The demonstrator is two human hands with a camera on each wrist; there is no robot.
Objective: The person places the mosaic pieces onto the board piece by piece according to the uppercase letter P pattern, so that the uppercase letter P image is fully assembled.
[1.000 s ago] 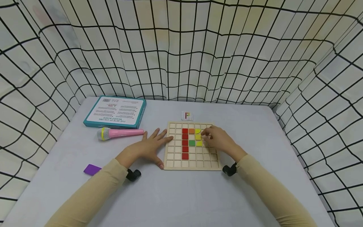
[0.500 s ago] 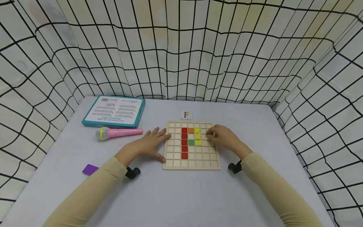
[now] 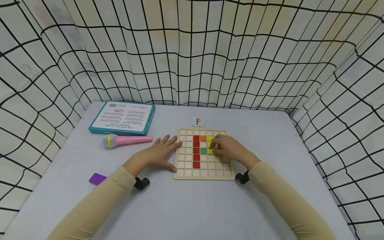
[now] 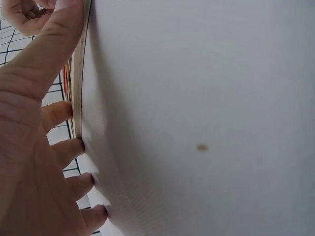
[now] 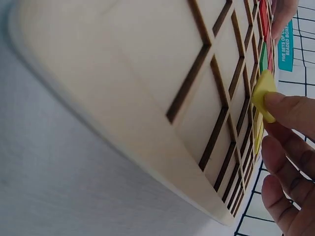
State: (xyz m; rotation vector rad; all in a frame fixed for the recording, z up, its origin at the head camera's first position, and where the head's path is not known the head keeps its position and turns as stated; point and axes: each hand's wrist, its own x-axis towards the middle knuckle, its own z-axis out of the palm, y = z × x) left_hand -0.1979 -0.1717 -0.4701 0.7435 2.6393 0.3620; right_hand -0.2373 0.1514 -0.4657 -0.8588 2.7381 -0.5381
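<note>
A wooden grid board (image 3: 189,172) lies on the white table with coloured square tiles in its cells. A column of red tiles (image 3: 196,150) runs down it, beside an orange tile (image 3: 203,138), a green tile (image 3: 203,151) and a yellow column. My right hand (image 3: 229,148) is over the yellow column and covers part of it. Seen from the right wrist, thumb and finger pinch a yellow tile (image 5: 265,93), tilted at the board's surface. With fingers spread, my left hand (image 3: 159,155) rests on the table and touches the board's left edge.
Behind the board lies a small pattern card (image 3: 198,122). To the left are a teal box (image 3: 121,116), a pink toy microphone (image 3: 129,140) and a purple piece (image 3: 97,179) near the left sleeve. Black netting (image 3: 192,56) surrounds the table's back and sides.
My right hand first shifts right, off the yellow tiles, then comes back left over the lower part of their column. The left hand stays at the board's edge.
</note>
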